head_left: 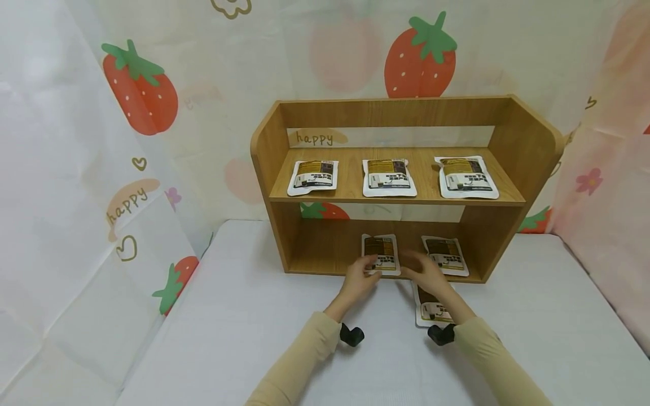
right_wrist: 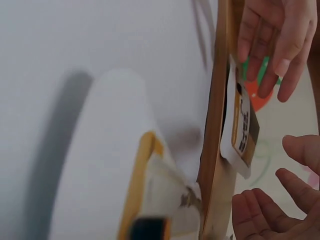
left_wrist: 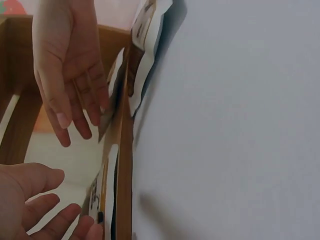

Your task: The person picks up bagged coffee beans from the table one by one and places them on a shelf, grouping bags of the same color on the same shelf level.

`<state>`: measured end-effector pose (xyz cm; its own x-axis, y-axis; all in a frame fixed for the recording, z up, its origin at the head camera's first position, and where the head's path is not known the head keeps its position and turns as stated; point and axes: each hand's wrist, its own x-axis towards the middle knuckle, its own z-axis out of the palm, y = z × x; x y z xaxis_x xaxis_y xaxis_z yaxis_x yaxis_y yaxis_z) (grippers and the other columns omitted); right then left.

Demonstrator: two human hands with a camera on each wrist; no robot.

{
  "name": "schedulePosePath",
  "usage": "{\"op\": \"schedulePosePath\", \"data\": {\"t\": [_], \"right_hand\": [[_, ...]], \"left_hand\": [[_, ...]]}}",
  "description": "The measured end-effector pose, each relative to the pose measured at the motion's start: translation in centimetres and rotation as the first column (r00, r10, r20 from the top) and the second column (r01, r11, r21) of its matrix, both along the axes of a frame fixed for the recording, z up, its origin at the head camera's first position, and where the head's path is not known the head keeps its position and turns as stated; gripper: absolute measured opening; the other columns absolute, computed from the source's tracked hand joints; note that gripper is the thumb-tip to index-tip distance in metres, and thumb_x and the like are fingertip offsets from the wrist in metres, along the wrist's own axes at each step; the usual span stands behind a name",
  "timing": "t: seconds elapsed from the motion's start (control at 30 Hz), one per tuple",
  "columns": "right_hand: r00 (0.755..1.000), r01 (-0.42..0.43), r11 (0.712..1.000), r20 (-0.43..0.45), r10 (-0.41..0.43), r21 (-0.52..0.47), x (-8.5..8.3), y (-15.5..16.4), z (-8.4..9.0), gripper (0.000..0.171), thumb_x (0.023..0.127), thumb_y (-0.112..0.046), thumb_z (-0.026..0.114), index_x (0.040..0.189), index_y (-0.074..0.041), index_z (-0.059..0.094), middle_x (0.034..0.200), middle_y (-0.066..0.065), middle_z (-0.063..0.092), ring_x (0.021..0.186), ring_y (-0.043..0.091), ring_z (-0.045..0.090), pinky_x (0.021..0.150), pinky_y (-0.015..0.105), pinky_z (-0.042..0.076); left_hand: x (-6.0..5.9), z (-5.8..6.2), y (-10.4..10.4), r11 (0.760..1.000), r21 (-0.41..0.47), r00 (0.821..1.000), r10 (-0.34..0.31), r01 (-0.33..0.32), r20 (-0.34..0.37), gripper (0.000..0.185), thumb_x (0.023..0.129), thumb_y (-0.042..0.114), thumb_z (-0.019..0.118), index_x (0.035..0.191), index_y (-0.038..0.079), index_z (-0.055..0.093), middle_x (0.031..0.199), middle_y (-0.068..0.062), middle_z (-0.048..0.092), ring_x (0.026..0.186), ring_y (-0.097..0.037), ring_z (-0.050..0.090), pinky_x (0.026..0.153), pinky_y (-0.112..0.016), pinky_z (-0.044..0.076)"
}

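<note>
A white-edged flat pouch (head_left: pixel 382 248) with a brown and white label lies in the middle of the lower shelf, at its front. My left hand (head_left: pixel 358 276) is at the pouch's left side, fingers loosely spread; in the left wrist view this hand (left_wrist: pixel 37 205) looks relaxed and grips nothing. To the right of the same pouch is my right hand (head_left: pixel 424 273). Its fingers are spread apart in the right wrist view, where the hand (right_wrist: pixel 280 205) stands clear of the pouch (right_wrist: pixel 243 127). Whether the left fingertips touch the pouch, I cannot tell.
The two-tier wooden shelf (head_left: pixel 401 201) stands on a white table (head_left: pixel 228 338). Three similar pouches, one a left pouch (head_left: pixel 313 176), lie on the upper tier. Another pouch (head_left: pixel 448 256) is at lower right. One more pouch (head_left: pixel 425 313) lies before the shelf, under my right forearm.
</note>
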<state>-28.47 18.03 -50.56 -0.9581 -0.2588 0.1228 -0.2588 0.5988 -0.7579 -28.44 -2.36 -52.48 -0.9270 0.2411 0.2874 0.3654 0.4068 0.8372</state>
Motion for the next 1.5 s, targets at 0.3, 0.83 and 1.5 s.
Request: {"op": "schedulePosePath", "data": {"t": [0.3,0.83,1.5], "right_hand": [[1.0,-0.006,0.998,-0.02,0.005,-0.059,1.8,1.6,-0.2,0.05,0.091,-0.02,0.06,0.134,0.001,0.044,0.134,0.025,0.044,0.121,0.045,0.041,0.097,0.058,0.037],[0.994,-0.052,0.995,-0.104,0.043,-0.081,5.0,2.7,0.4,0.046,0.09,-0.014,0.061,0.13,0.003,0.047,0.125,0.028,0.046,0.109,0.048,0.05,0.083,0.051,0.05],[0.985,0.063,0.998,-0.159,-0.064,-0.009,7.6,5.6,0.2,0.047,0.087,-0.01,0.063,0.131,0.0,0.047,0.128,0.026,0.048,0.104,0.044,0.054,0.081,0.053,0.049]], "left_hand": [[1.9,-0.6,1.7,0.993,-0.049,0.994,-0.111,0.111,0.018,0.039,0.086,0.007,0.062,0.123,-0.002,0.054,0.115,-0.018,0.061,0.104,-0.032,0.06,0.089,-0.034,0.049],[4.1,-1.0,3.1,0.968,-0.072,0.966,-0.232,0.241,0.115,0.043,0.087,0.011,0.061,0.127,-0.001,0.05,0.112,-0.018,0.062,0.101,-0.028,0.06,0.088,-0.027,0.048],[5.1,-1.1,4.6,0.961,-0.06,0.954,-0.256,0.269,0.158,0.043,0.087,0.012,0.063,0.128,0.005,0.052,0.107,-0.014,0.063,0.088,-0.011,0.062,0.072,-0.014,0.048]]}}
